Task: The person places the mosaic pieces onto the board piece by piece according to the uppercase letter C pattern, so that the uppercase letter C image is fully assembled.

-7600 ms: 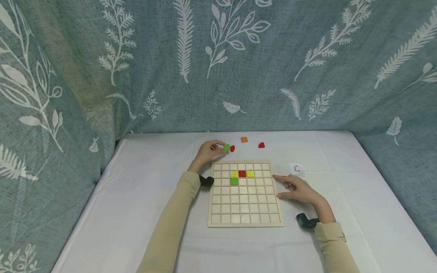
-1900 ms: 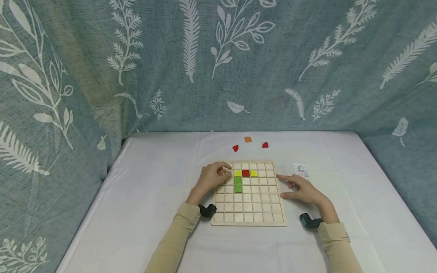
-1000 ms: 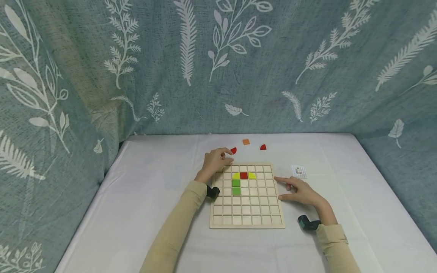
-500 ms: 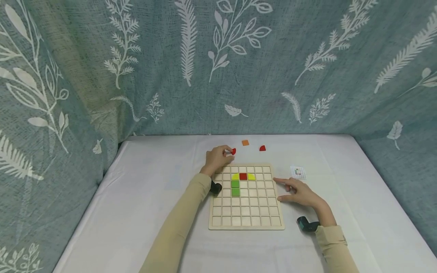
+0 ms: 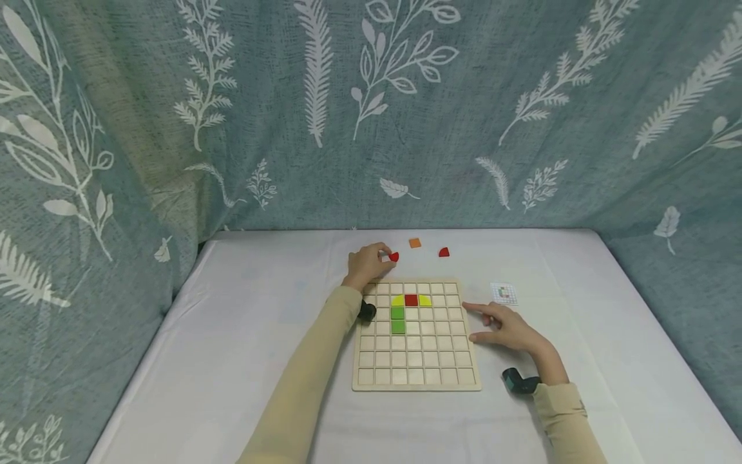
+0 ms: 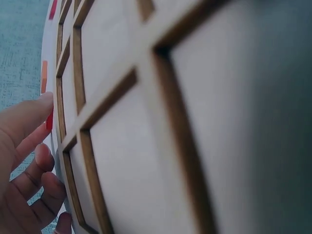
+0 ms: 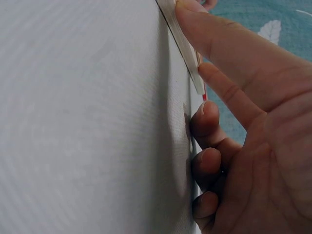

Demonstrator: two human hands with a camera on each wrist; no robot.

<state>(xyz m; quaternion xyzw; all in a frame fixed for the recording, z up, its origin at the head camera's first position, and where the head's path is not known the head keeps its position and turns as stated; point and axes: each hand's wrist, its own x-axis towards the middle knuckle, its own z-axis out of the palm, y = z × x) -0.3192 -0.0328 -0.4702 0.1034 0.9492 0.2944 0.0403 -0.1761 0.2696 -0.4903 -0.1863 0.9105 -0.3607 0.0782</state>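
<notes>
My left hand (image 5: 366,264) is beyond the far left corner of the wooden grid board (image 5: 416,389). Its thumb and index finger pinch a red quarter-circle tile (image 5: 394,256), which shows between them in the left wrist view as a red sliver (image 6: 49,120). On the board, a red square tile (image 5: 411,300) sits between two yellow quarter-circle tiles (image 5: 426,301). Below the left yellow one are two green square tiles (image 5: 398,327), one under the other. My right hand (image 5: 510,327) rests index finger and thumb against the board's right edge, the other fingers bent.
Behind the board lie an orange square tile (image 5: 415,243) and another red quarter-circle tile (image 5: 444,252). A small printed pattern card (image 5: 504,293) lies right of the board. All this is on a white cloth (image 5: 232,335), with a leaf-patterned curtain (image 5: 348,180) behind it.
The left hand set a green tile below the first green one, then moved back past the board's far edge and closed its fingertips on the red quarter-circle tile. The right hand stayed put.
</notes>
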